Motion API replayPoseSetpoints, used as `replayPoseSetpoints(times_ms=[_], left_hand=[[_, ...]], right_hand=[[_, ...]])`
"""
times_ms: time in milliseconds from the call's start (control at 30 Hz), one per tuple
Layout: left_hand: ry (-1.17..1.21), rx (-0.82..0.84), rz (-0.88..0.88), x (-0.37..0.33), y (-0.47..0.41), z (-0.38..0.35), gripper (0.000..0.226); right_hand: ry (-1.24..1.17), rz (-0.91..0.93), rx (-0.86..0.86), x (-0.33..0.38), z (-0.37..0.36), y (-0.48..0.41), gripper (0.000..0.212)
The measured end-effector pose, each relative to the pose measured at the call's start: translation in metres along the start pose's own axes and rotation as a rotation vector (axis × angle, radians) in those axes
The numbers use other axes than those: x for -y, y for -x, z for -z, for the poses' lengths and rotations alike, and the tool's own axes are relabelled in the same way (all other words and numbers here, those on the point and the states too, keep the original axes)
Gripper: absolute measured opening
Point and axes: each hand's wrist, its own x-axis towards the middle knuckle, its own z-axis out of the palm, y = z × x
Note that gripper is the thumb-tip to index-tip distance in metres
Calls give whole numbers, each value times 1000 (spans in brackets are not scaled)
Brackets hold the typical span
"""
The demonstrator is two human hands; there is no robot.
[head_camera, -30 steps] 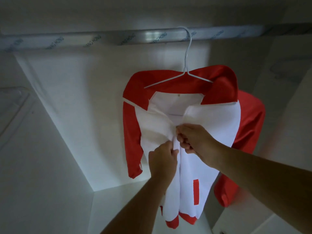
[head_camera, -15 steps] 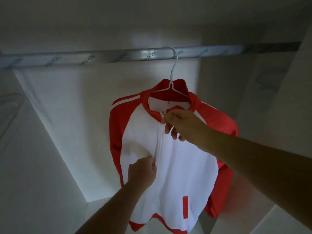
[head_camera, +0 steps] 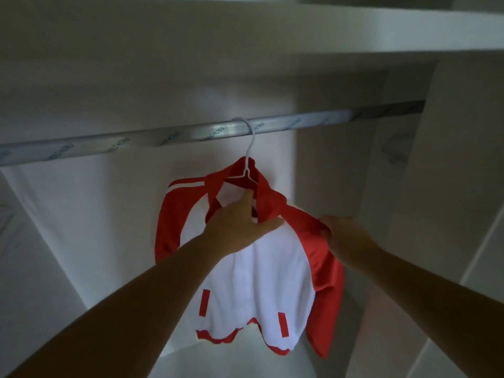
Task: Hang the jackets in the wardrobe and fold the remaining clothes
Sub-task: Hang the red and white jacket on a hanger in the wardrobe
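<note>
red jacket (head_camera: 272,271) under left hand (head_camera: 240,227), right hand (head_camera: 346,238)

One head cam, wide-angle, aimed fwd and up into wardrobe (head_camera: 81,241), close below rail (head_camera: 163,137)

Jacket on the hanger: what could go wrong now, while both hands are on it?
The right hand holds the red shoulder of the jacket; a hard pull could drag it off the thin white hanger. A sideways tug may also slide or unhook the hanger from the rail.

Jacket (head_camera: 275,274) on hanger (head_camera: 250,148), left hand (head_camera: 238,227) at collar
</note>
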Motion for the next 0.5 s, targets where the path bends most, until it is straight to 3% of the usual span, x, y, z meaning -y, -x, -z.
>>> replayPoseSetpoints(times_ms=[100,200,233,333,367,433,500], left_hand=[[-270,27,-51,10,3,-16,26],[-352,29,-9,23,7,-15,30],[-269,51,45,24,6,-13,34],[300,82,221,3,-5,-6,17],[473,66,267,-9,-11,-5,11],[631,-4,344,-23,-26,-7,21],[595,-111,405,-28,-36,-12,29]], right_hand=[[87,42,101,-10,-7,6,29],[130,68,229,-17,-7,12,24],[135,78,282,-18,-3,13,12],[142,100,428,-14,6,16,34],[151,100,448,-14,7,17,32],[189,110,432,-14,7,18,15],[266,104,404,-13,10,19,31]])
